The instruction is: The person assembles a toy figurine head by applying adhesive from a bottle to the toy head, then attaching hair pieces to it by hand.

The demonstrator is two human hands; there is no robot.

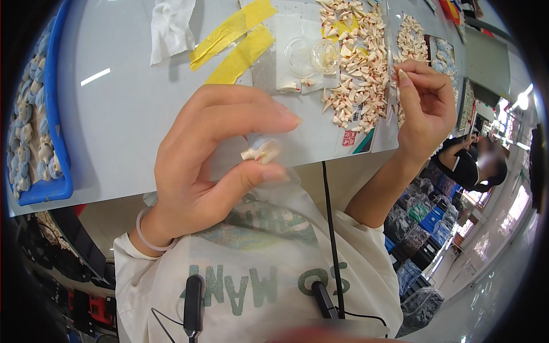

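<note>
My left hand (211, 137) holds a small pale blue and cream figurine (262, 150) between thumb and fingers, just off the table's near edge. A small red mark shows on the figurine. Out to the right, my right hand (426, 108) is closed in a pinch beside a heap of small cream pointed pieces (366, 68) with red ends. What its fingertips hold, if anything, is too small to make out. Between the hands, a clear round dish (325, 57) rests on a white sheet (286, 34), with a couple of the pointed pieces at the sheet's near edge.
A blue tray (54, 114) full of blue and cream figurines stands at the left. Yellow tape strips (231, 34) and a crumpled white cloth (171, 31) lie at the back. More pieces (413, 37) and figurines (445, 57) lie far right. A black cable (327, 217) hangs before me.
</note>
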